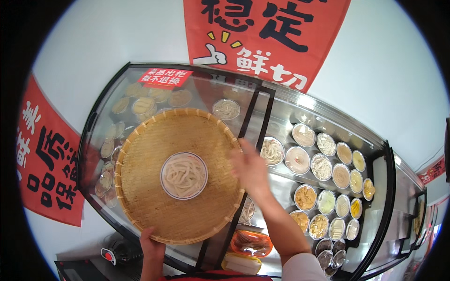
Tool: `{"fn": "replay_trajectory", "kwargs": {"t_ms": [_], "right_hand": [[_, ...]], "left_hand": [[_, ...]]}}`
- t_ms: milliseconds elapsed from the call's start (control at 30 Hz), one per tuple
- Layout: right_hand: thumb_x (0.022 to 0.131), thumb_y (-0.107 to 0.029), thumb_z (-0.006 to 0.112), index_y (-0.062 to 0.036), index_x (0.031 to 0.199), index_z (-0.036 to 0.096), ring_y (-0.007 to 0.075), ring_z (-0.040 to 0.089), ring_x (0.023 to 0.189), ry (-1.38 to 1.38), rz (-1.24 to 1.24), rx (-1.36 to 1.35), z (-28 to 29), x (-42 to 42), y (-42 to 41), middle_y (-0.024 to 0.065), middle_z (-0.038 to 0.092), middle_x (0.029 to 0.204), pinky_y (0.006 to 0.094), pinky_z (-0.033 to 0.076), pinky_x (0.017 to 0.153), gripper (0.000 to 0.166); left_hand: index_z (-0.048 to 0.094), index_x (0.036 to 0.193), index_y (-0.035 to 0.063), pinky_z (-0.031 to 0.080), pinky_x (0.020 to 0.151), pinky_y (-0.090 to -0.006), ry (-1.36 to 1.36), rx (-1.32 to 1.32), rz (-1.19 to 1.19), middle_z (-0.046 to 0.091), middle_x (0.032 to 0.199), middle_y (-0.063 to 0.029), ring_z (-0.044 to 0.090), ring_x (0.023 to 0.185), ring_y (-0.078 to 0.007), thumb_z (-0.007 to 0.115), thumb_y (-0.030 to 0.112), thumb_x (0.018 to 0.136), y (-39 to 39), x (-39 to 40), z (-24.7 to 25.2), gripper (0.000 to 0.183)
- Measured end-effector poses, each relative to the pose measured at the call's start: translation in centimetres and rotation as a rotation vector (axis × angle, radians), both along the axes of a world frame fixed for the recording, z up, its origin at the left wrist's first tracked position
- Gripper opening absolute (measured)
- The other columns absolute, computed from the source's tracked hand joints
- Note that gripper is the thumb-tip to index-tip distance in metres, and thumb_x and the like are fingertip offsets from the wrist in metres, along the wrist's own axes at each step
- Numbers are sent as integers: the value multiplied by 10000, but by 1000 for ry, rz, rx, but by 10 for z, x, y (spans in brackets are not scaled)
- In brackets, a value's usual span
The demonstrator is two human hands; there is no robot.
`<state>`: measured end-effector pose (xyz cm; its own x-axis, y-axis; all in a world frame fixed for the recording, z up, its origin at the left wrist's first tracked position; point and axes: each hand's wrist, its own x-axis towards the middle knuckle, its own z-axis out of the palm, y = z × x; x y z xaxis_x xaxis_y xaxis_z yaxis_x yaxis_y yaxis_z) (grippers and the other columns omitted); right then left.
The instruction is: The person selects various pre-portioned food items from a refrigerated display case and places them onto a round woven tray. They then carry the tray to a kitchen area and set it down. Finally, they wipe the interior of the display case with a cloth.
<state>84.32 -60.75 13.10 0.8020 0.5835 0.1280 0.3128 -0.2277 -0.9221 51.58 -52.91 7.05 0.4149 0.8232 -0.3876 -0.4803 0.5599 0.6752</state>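
Observation:
My left hand (pixel 152 242) grips the near-left rim of a round woven bamboo tray (pixel 140 165). At the tray's right edge is my right hand (pixel 250 172), blurred; I cannot tell whether its fingers close on the rim. A white bowl (pixel 162 172) with a blue-lined rim sits near the middle of the tray. Thick white noodles (pixel 185 174) fill it. The tray is above the glass top of a refrigerated display case (pixel 207 87) and hides part of what is inside. Whether it rests on the glass is unclear.
Beyond the sliding-door frame (pixel 266 116), several bowls of food, such as a noodle bowl (pixel 272 150), stand on metal shelves. An orange tray (pixel 251 243) and a yellow tray (pixel 242 263) lie nearer. A dark bottle (pixel 124 252) lies at lower left. Red banners (pixel 52 158) bear writing.

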Motion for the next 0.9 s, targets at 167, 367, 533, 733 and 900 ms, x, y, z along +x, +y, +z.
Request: {"fn": "replay_trajectory", "kwargs": {"t_ms": [167, 367, 533, 733, 900], "right_hand": [[842, -72, 497, 51, 1102, 473, 198, 608, 585, 612, -473, 242, -102, 89, -89, 155, 607, 798, 260, 513, 494, 289], [826, -46, 493, 72, 1083, 454, 222, 619, 703, 785, -532, 376, -192, 109, -60, 153, 602, 851, 276, 541, 592, 286], [808, 1, 482, 57, 994, 508, 233, 621, 703, 822, -523, 451, -213, 139, -37, 158, 603, 888, 263, 540, 544, 196], [752, -1, 486, 96, 913, 529, 227, 602, 544, 720, -619, 164, -184, 124, -29, 153, 600, 833, 279, 529, 480, 193], [771, -51, 524, 115, 922, 547, 178, 603, 561, 751, -550, 339, -178, 79, -82, 140, 610, 771, 253, 510, 466, 226]], "left_hand": [[402, 1232, -12, 382, 956, -404, 10, -39, 10, 507, 1192, -131, 484, 1104, -294, 484, 89, 704, 6, 1, 2, 544], [408, 1226, 0, 391, 948, -428, 47, -53, 51, 508, 1186, -132, 491, 1095, -303, 488, 93, 697, 5, 4, 11, 542], [402, 1231, 4, 390, 950, -435, 70, -14, 54, 502, 1194, -133, 489, 1098, -306, 487, 93, 693, 5, 4, 5, 552], [387, 1249, 3, 385, 958, -430, 29, 22, 52, 500, 1197, -137, 486, 1101, -309, 483, 91, 682, 7, -1, 6, 582], [383, 1253, 2, 380, 962, -429, 17, 16, 13, 498, 1203, -137, 483, 1103, -311, 480, 87, 672, 5, -13, 8, 595]]}}
